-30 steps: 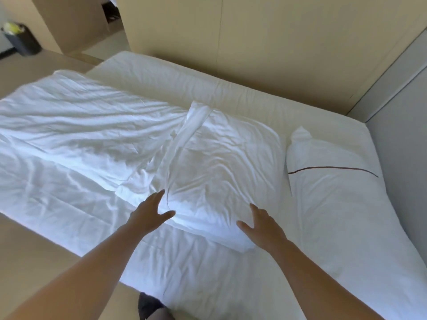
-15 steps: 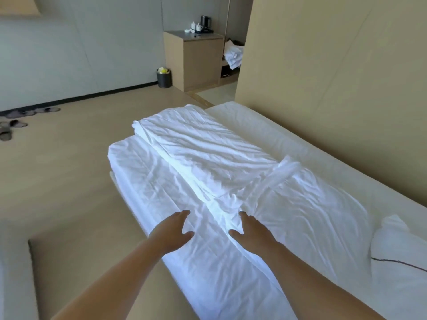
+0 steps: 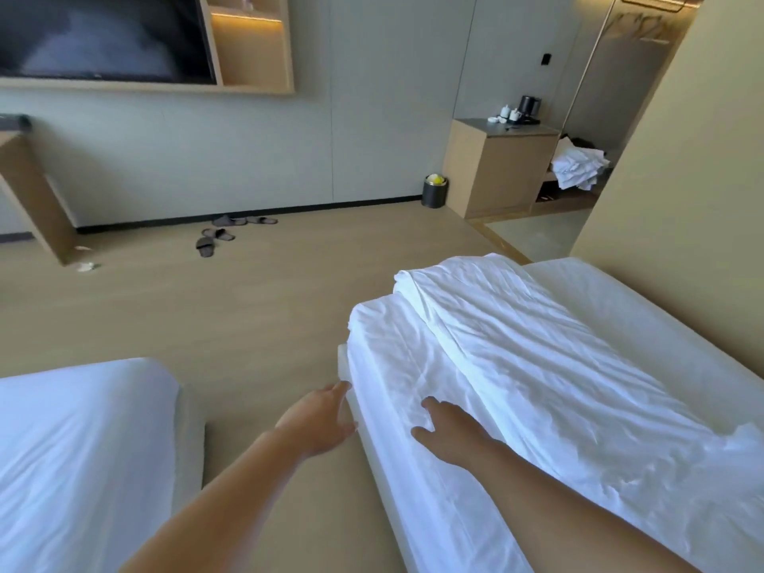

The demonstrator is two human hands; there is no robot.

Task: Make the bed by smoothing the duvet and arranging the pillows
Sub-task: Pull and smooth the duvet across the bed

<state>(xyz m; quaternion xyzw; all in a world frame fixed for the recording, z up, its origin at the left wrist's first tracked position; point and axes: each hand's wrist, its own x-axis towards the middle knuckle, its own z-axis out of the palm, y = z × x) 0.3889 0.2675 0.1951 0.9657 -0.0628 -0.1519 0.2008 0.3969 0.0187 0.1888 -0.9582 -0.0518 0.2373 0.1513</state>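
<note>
Left hand (image 3: pixel 320 423) extended, fingers spread, palm toward the side of the bed (image 3: pixel 645 312), fingertips at the mattress edge, gripping nothing. Right hand (image 3: pixel 448 434) flat, fingers spread, pressed on the white duvet (image 3: pixel 516 366), which lies wrinkled and partly folded along the bed's near side. No legible writing. A second bed (image 3: pixel 82 448) lies at left.

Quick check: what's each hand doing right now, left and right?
Left hand: open, at the mattress edge, holding nothing.
Right hand: open, flat on the duvet.
</note>
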